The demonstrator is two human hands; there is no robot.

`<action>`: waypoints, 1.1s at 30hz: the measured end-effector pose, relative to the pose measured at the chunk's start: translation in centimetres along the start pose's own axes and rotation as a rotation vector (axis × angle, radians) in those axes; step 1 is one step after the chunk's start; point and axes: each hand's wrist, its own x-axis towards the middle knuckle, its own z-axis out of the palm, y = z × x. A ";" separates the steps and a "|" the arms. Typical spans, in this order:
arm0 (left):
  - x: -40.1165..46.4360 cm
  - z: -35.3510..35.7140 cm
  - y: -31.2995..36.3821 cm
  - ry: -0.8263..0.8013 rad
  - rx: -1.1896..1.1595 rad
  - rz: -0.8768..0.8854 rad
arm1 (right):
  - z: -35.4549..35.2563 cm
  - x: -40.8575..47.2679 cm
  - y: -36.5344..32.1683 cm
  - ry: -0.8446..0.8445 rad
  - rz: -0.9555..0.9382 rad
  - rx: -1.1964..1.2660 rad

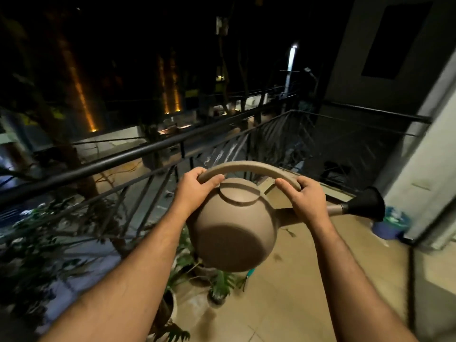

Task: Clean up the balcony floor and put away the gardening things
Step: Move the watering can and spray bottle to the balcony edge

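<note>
both hands (195, 187) (304, 197) grip the watering can (234, 233) near the railing (118, 156).

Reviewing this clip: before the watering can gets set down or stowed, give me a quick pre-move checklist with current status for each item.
1. Left hand grips the handle: ok.
2. Right hand grips the handle's other end: ok.
3. Watering can held clear of the railing: ok.
4. Spout rose attached, pointing right: ok.
5. Potted plants stand below the can, so the path straight down is blocked: not ok.
6. Water left inside: cannot tell.
</note>
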 end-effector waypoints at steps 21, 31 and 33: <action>17.4 31.8 7.1 -0.235 0.098 0.142 | -11.1 17.3 19.2 0.026 0.230 -0.014; 29.0 44.1 5.3 -0.524 0.098 0.150 | -10.7 28.4 26.9 -0.064 0.371 -0.091; 30.8 47.3 5.4 -0.587 0.098 0.181 | -10.8 30.3 29.0 -0.047 0.408 -0.104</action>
